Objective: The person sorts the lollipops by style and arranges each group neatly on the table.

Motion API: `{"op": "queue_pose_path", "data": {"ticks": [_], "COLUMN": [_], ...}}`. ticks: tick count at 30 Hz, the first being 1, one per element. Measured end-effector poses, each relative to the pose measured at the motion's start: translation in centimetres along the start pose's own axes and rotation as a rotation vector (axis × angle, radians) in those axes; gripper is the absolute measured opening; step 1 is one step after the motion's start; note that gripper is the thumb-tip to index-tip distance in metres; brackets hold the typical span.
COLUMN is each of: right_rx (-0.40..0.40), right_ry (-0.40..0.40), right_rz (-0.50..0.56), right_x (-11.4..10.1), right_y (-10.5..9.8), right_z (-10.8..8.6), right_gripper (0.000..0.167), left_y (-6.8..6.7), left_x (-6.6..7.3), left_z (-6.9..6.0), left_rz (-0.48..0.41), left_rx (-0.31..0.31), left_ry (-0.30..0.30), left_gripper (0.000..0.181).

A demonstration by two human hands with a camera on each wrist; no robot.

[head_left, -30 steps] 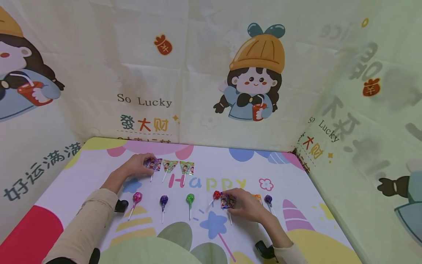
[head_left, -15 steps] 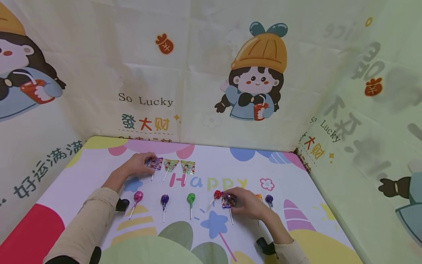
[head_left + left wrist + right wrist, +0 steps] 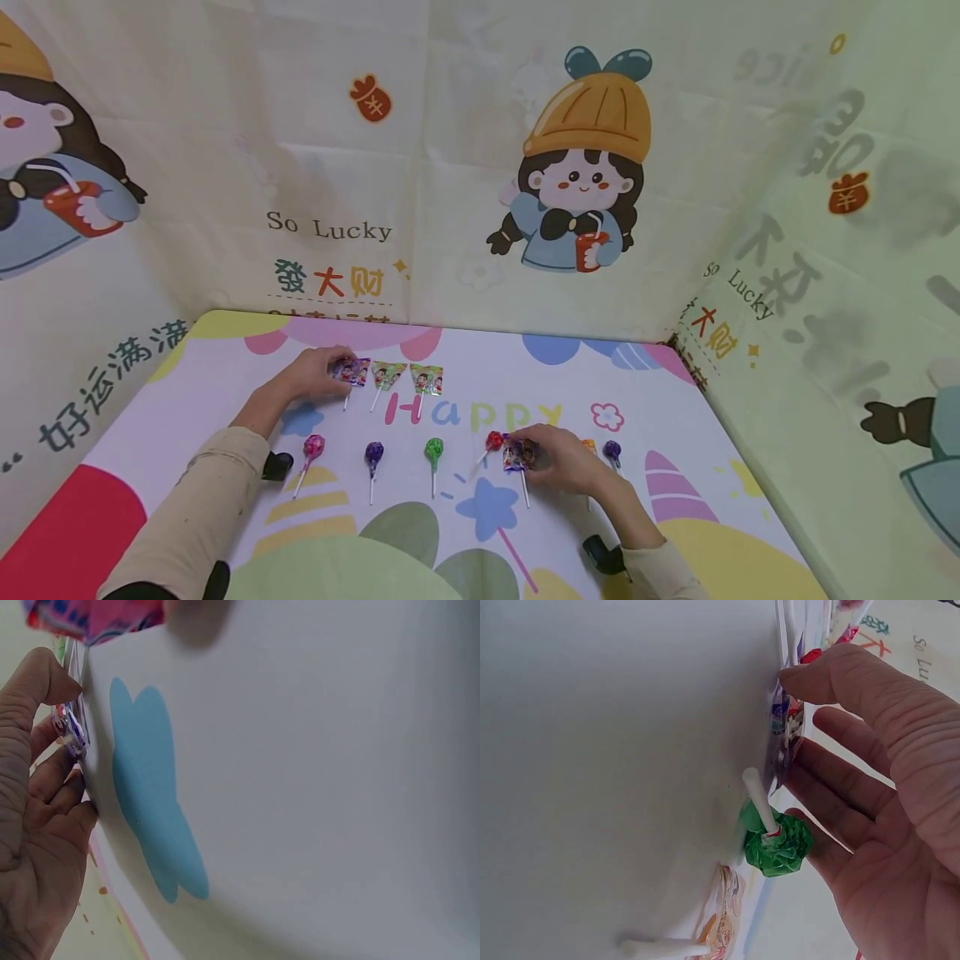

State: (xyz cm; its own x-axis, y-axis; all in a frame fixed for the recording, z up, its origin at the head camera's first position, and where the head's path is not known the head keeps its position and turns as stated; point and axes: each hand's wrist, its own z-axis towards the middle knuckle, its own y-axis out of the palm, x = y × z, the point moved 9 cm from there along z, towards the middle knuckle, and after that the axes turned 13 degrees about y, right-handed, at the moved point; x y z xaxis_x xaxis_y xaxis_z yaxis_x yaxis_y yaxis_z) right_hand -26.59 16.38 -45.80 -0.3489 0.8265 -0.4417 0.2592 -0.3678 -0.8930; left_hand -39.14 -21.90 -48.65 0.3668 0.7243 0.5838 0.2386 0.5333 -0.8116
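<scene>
My left hand [image 3: 315, 375] pinches a flat purple-wrapped lollipop [image 3: 356, 372] at its left edge, at the left end of a back row; two green-wrapped ones [image 3: 387, 374] [image 3: 427, 380] lie beside it. In the left wrist view, thumb and fingers of the left hand [image 3: 45, 795] meet at the shiny wrapper [image 3: 71, 733]. My right hand [image 3: 566, 460] grips another purple-wrapped lollipop [image 3: 516, 455], right of a red round one [image 3: 493, 442]. The right wrist view shows the right hand [image 3: 885, 772] with its thumb on that wrapper [image 3: 781, 724], and a green round lollipop [image 3: 780, 851] by the fingers.
Pink [image 3: 313, 447], purple [image 3: 374, 453] and green [image 3: 434, 450] round lollipops lie across the front row. A dark purple one [image 3: 612, 452] is right of my right hand, with an orange wrapper [image 3: 588, 445] partly behind the hand. Printed cloth [image 3: 450, 167] stands behind the table.
</scene>
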Motion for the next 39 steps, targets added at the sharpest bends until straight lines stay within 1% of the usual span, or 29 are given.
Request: {"op": "queue_pose_path", "data": {"ticks": [5,7,14,21,26,33,39], "right_rx": [0.013,0.023,0.028,0.047,0.045,0.051,0.085], "right_ry": [0.011,0.003,-0.009,-0.013,-0.01,0.0,-0.041], "right_rz": [-0.029,-0.04,-0.016,-0.023,-0.018,-0.001,-0.004], "right_x": [0.1,0.1,0.2,0.4,0.5,0.3,-0.4], "right_y": [0.0,0.0,0.1,0.1,0.1,-0.9,-1.9], "right_z": [0.1,0.1,0.2,0.2,0.2,0.0,0.2], "right_gripper": [0.056,0.055,0.055,0.056,0.057,0.056,0.058], "left_y": [0.1,0.1,0.0,0.0,0.1,0.0,0.1], "left_x": [0.0,0.0,0.0,-0.1,-0.2,-0.1,-0.2], "left_z": [-0.1,-0.1,0.0,-0.1,0.0,-0.1,-0.1], "left_rz": [-0.004,-0.003,-0.004,0.003,0.003,-0.01,-0.008], "left_rx": [-0.001,-0.002,0.002,0.006,0.005,0.002,0.0], "left_ry": [-0.006,-0.009,-0.007,-0.002,-0.007,-0.018,-0.022], "left_gripper": [0.066,0.067,0.066,0.065,0.066,0.066,0.068]}}
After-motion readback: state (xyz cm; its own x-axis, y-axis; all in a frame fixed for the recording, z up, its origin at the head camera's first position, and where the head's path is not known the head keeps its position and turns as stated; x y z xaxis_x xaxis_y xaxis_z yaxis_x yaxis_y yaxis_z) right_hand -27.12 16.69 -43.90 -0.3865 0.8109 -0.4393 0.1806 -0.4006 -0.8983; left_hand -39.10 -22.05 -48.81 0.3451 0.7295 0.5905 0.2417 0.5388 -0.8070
